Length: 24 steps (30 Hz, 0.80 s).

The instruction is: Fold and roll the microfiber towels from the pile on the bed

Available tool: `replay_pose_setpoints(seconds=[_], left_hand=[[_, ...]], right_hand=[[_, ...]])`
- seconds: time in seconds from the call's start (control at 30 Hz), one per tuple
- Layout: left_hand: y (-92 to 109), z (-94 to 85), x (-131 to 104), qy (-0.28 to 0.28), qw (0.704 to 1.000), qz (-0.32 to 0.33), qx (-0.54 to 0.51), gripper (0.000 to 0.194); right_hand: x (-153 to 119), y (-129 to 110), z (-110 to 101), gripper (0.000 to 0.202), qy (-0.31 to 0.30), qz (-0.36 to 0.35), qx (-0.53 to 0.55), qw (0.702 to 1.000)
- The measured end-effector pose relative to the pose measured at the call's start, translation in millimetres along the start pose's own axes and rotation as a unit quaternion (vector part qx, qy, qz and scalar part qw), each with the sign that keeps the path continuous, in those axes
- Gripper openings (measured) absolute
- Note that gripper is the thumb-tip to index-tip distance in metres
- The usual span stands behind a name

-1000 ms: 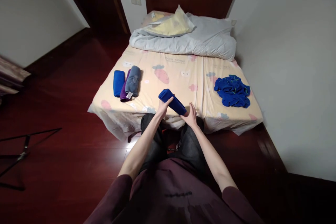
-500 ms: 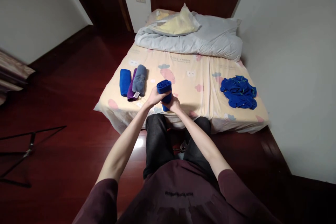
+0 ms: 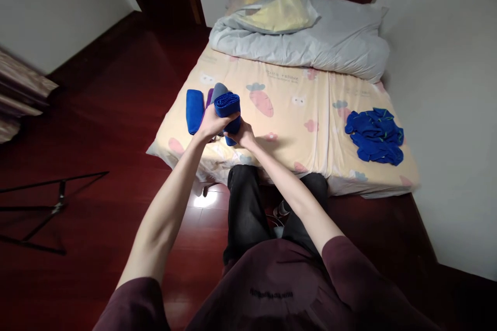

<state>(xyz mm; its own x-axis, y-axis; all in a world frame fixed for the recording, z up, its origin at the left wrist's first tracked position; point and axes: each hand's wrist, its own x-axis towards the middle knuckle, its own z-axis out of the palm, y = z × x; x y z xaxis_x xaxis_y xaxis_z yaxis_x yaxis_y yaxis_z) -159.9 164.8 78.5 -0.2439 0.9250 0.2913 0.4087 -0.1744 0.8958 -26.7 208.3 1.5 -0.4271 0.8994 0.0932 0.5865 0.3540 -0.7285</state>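
Note:
A rolled blue cloth (image 3: 227, 105) is held upright between my two hands above the bed's near left part. My left hand (image 3: 213, 123) wraps its left side, and my right hand (image 3: 244, 134) grips it lower on the right. Behind the held roll, a grey roll (image 3: 220, 88) and a purple roll (image 3: 210, 97) lie on the bed, mostly hidden by it and my left hand. A blue roll (image 3: 194, 111) lies to their left. At the bed's right side sits a crumpled blue cloth (image 3: 375, 136).
The bed (image 3: 287, 98) has a patterned sheet, with a grey quilt (image 3: 341, 36) and a yellow pillow (image 3: 283, 13) at its far end. A black stand (image 3: 58, 208) is on the floor at left. Walls rise at both sides.
Both hands have moved left with the blue roll, which now covers much of the grey and purple rolls. The view has shifted, so the bed appears farther right.

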Motion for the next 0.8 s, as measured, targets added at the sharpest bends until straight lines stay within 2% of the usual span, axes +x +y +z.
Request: replay_pose_setpoints(seconds=[0.13, 0.27, 0.37, 0.63, 0.8], left_hand=[[-11.7, 2.3, 7.0, -0.014, 1.000, -0.011, 0.005, 0.048], [-21.4, 5.4, 6.5, -0.038, 0.999, -0.023, -0.010, 0.052], [-28.2, 5.9, 4.8, -0.035, 0.999, -0.034, -0.006, 0.055], [-40.4, 9.1, -0.9, -0.039, 0.998, -0.048, -0.005, 0.058], [-45.6, 13.0, -1.0, -0.025, 0.998, -0.061, 0.001, 0.055]], right_hand=[[7.6, 8.1, 11.0, 0.058, 0.002, 0.016, 0.008, 1.000], [5.3, 21.0, 18.7, 0.056, -0.011, 0.021, -0.002, 1.000], [2.1, 27.6, 21.4, 0.052, -0.010, 0.017, 0.007, 1.000], [-4.6, 24.8, 16.2, 0.050, -0.020, 0.019, 0.031, 0.999], [-10.9, 21.6, 11.7, 0.056, 0.003, 0.009, 0.055, 0.998]])
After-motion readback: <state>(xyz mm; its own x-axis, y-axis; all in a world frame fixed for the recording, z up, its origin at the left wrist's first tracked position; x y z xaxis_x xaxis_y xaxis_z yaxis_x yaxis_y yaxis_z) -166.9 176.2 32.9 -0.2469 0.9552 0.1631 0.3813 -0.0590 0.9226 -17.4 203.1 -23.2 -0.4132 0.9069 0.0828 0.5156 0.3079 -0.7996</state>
